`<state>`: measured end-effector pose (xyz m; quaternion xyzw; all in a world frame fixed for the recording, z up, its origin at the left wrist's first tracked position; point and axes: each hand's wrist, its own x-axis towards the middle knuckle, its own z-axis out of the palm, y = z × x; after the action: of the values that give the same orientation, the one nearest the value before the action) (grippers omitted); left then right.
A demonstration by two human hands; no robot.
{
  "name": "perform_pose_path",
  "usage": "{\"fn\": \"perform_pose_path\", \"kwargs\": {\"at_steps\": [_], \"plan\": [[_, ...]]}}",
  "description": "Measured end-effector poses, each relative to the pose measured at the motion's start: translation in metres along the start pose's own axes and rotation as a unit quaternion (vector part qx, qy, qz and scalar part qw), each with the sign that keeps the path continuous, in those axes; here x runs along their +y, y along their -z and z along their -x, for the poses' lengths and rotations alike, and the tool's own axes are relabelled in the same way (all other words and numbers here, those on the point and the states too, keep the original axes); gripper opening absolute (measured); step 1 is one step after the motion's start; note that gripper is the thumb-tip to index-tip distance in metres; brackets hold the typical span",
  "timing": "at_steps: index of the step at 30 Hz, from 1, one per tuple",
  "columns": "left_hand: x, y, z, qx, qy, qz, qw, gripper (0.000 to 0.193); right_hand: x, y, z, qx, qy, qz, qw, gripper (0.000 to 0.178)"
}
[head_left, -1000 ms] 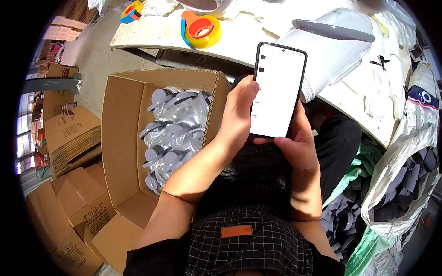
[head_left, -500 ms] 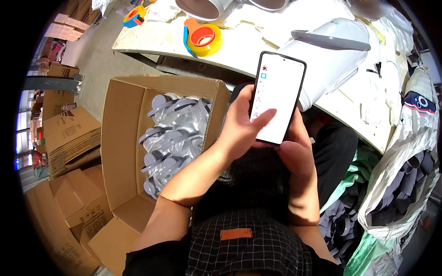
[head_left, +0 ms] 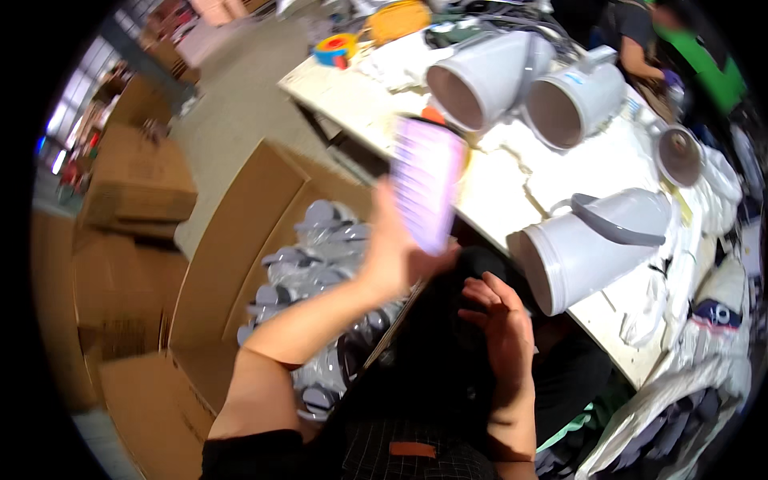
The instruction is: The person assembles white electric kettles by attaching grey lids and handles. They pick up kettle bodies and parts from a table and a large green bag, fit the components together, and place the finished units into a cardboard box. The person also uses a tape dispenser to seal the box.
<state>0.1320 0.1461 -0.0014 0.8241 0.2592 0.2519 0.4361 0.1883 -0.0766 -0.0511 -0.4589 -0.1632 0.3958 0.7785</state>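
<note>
My left hand [head_left: 392, 248] is closed around a phone [head_left: 432, 180] with a lit screen, tilted and smeared by motion above the gap between box and table. Below and to the right of the phone, my right hand [head_left: 504, 328] is raised with its fingers loosely stretched, holding nothing. The nearest thing to it is a large grey jug [head_left: 608, 240] lying on its side at the table edge. Under my left forearm an open cardboard box [head_left: 232, 240] holds several grey-lidded items [head_left: 322, 214] in clear plastic wrap.
On the white table [head_left: 616, 308] lie more grey jugs [head_left: 576, 100] and a tape dispenser [head_left: 336, 50]. A sack [head_left: 640, 416] of dark grey parts stands at lower right. Flattened cartons [head_left: 140, 176] are stacked at left. Another person [head_left: 628, 40] works at the far right.
My right hand has let go of the phone and drawn apart from it. The phone has moved left in my left hand. The view has shifted, showing more of the table.
</note>
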Motion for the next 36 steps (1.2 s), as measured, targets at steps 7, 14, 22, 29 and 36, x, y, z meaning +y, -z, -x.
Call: {"fn": "perform_pose_path", "kwargs": {"at_steps": [7,14,22,29,36], "plan": [[-0.200,0.116,-0.283,0.109,0.168,-0.245,0.949,0.065,0.027,0.037,-0.023,0.219,0.109,-0.112,0.963,0.066],[-0.326,0.115,-0.361,0.062,0.299,-0.365,0.880,0.089,0.000,0.043,-0.038,0.407,0.259,-0.009,0.876,0.055],[-0.222,0.143,-0.257,0.196,0.055,-0.466,0.861,0.068,-0.143,0.178,-0.081,0.379,0.304,0.343,0.804,0.055],[-0.221,0.153,-0.027,0.258,-0.018,-0.289,0.922,0.042,-0.192,0.193,-0.133,0.263,0.143,0.129,0.945,0.052],[-0.282,-0.048,0.048,0.094,0.070,-0.402,0.908,0.092,-0.034,0.007,-0.080,0.214,0.040,0.256,0.942,0.048]]}}
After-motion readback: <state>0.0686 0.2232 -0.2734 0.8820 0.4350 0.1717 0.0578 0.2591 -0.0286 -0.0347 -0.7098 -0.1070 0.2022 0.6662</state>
